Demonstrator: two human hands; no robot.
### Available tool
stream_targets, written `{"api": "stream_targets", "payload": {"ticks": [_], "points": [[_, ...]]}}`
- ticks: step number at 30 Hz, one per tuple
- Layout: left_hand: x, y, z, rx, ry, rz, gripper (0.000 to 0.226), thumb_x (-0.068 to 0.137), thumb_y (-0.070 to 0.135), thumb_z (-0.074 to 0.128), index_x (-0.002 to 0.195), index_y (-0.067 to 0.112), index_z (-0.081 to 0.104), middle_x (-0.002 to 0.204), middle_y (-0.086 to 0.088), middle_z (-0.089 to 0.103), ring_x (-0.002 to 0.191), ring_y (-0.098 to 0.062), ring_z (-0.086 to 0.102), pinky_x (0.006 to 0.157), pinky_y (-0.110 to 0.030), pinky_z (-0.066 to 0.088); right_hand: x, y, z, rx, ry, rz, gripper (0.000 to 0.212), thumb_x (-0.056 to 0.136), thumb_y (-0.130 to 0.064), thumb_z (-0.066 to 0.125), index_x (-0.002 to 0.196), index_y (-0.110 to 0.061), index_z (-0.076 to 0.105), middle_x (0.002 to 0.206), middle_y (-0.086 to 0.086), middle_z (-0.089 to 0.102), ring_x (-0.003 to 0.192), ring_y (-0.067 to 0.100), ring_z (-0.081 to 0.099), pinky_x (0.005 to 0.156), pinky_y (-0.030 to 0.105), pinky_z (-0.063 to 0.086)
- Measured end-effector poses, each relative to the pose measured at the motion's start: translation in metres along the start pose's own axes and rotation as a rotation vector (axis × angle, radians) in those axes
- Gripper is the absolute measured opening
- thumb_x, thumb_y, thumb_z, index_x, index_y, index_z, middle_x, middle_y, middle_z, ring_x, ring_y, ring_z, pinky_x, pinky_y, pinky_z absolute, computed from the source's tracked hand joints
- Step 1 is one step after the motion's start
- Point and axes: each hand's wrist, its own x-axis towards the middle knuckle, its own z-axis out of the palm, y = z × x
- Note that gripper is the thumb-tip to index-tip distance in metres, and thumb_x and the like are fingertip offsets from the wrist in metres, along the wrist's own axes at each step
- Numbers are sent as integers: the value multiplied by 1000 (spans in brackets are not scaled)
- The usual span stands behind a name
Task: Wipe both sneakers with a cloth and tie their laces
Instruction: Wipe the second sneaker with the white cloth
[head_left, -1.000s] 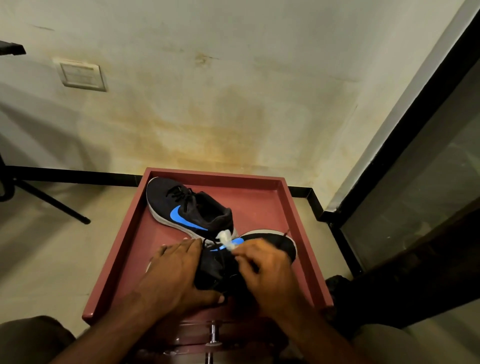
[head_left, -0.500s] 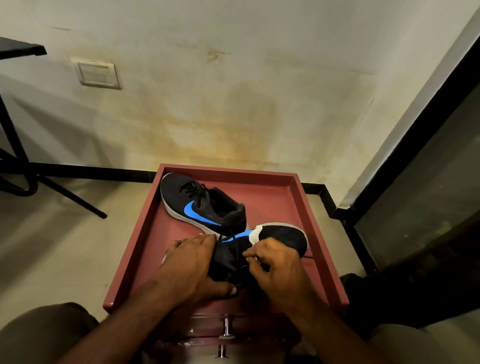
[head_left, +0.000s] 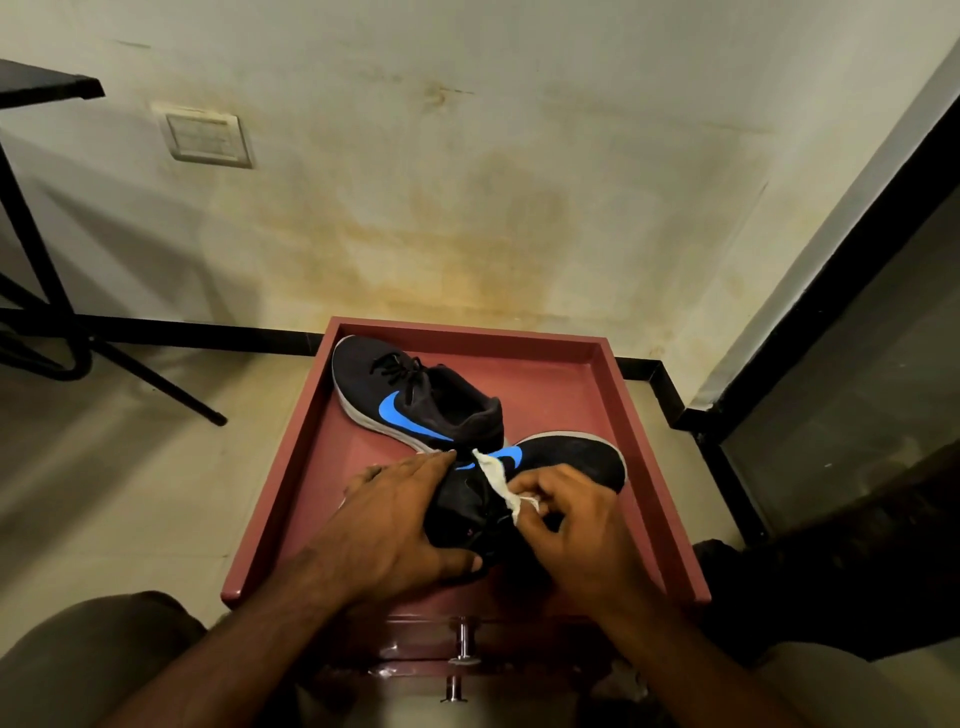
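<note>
the left hand (head_left: 395, 525) lies flat, fingers straight, on the heel of the near black sneaker with a blue swoosh (head_left: 561, 460) by the raised-rim red table's (head_left: 652, 467) front edge, apparently steadying it while the right hand (head_left: 576, 525) pinches a small white cloth (head_left: 496, 478) against its side to wipe; the second black sneaker (head_left: 410, 400) waits near the far-left corner.

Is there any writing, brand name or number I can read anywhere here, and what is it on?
No words or numbers can be read.
Far sneaker: a blue swoosh mark, no letters.
Near sneaker: the same blue swoosh, partly hidden by the cloth and the left hand.
Wall plate: no legible marking.
</note>
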Motion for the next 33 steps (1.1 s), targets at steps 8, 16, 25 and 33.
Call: {"api": "stream_targets", "payload": {"ticks": [8, 16, 25, 33], "points": [[-4, -1, 4, -18, 63, 147, 91, 78, 63, 69, 158, 43, 30, 165, 20, 28, 147, -7, 35, 117, -25, 29, 14, 14, -18, -281, 44, -47, 16, 83, -5, 75, 90, -20, 76, 94, -9, 60, 90, 8, 58, 80, 12, 45], [5, -1, 13, 61, 118, 196, 78, 76, 70, 58, 143, 29, 56, 150, 9, 51, 135, -13, 52, 106, -40, 51, -5, -1, 1, -59, -56, -116, 16, 91, -21, 70, 104, -15, 75, 114, -7, 65, 106, 6, 62, 92, 20, 53], [6, -2, 14, 7, 88, 173, 76, 73, 69, 58, 139, 32, 59, 148, 13, 54, 134, -10, 53, 106, -37, 51, 14, 15, -20, -41, 67, 64, 15, 89, -6, 73, 98, -18, 79, 96, -9, 71, 88, 3, 67, 76, 22, 58], [6, -2, 15, -3, 86, 165, 75, 72, 70, 62, 138, 34, 60, 147, 17, 53, 133, -7, 52, 103, -39, 53, 15, 17, -16, -22, 52, -9, 23, 81, 2, 76, 93, -18, 81, 93, -9, 70, 86, 0, 66, 79, 9, 49]]}}
